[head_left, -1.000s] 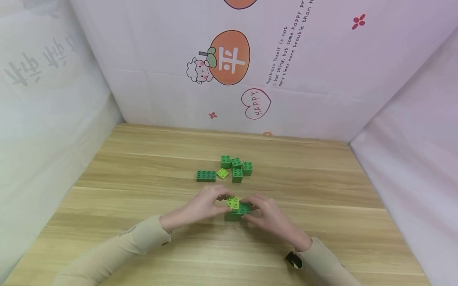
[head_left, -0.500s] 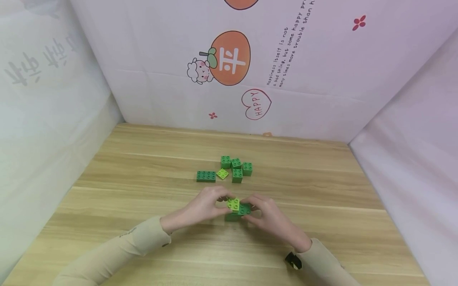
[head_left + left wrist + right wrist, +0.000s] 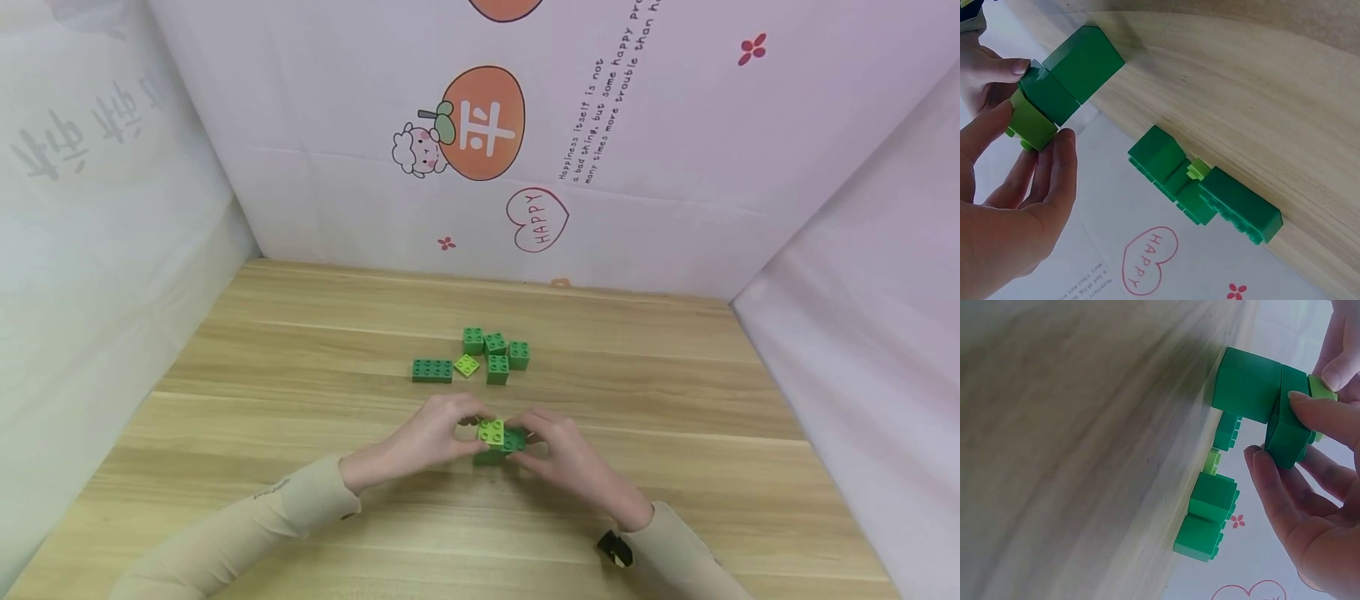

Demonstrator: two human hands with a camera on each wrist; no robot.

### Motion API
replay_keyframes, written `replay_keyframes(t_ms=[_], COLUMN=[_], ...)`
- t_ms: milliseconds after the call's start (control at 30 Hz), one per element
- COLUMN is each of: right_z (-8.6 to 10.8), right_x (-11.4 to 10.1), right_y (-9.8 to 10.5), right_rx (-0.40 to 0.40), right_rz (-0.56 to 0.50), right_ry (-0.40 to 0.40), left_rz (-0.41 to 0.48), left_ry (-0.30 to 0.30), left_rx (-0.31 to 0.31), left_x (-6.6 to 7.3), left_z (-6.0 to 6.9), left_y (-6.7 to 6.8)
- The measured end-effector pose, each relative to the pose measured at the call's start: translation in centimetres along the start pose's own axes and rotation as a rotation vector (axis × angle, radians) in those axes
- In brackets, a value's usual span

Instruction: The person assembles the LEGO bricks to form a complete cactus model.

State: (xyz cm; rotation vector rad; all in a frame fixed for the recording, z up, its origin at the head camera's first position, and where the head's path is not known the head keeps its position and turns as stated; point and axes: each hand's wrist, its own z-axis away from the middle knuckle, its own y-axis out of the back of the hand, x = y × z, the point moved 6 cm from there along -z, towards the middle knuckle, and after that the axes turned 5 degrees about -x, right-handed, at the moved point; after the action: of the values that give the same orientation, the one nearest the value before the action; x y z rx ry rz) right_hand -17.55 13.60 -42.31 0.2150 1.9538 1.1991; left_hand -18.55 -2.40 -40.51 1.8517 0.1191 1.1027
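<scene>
My left hand (image 3: 435,433) pinches a small lime brick (image 3: 491,432) between thumb and fingers. That lime brick (image 3: 1033,122) sits on a dark green brick (image 3: 1049,94), at its left part in the head view. Under them stands a taller green block (image 3: 1247,384) on the table. My right hand (image 3: 573,462) grips the dark green brick (image 3: 1289,434) by its right part, which juts out past the block below. In the right wrist view the thumb lies on one side of it and the fingertips on the other.
Beyond my hands lie a long dark green brick (image 3: 432,371), a thin lime piece (image 3: 467,365) and several green square bricks (image 3: 497,369) standing close together. White printed cloth (image 3: 337,200) rises behind the wooden table (image 3: 300,333) and at both sides.
The lime brick in my left hand has shifted slightly to the right and toward me, now closer alongside my right fingertips. My right hand has hardly moved.
</scene>
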Motion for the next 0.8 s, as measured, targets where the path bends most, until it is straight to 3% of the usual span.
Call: replay_keyframes(t_ms=[433,800], right_z=[0.10,0.08], right_x=[0.15,0.20], right_y=[-0.26,-0.24], right_rx=[-0.012,-0.023], right_rz=[-0.018,-0.023], right_ry=[-0.025,-0.050], left_rz=[0.010,-0.037], left_ry=[-0.001,-0.016], left_rx=[-0.001,0.008], left_x=[-0.41,-0.20], left_z=[-0.01,-0.20], left_y=[-0.24,-0.18])
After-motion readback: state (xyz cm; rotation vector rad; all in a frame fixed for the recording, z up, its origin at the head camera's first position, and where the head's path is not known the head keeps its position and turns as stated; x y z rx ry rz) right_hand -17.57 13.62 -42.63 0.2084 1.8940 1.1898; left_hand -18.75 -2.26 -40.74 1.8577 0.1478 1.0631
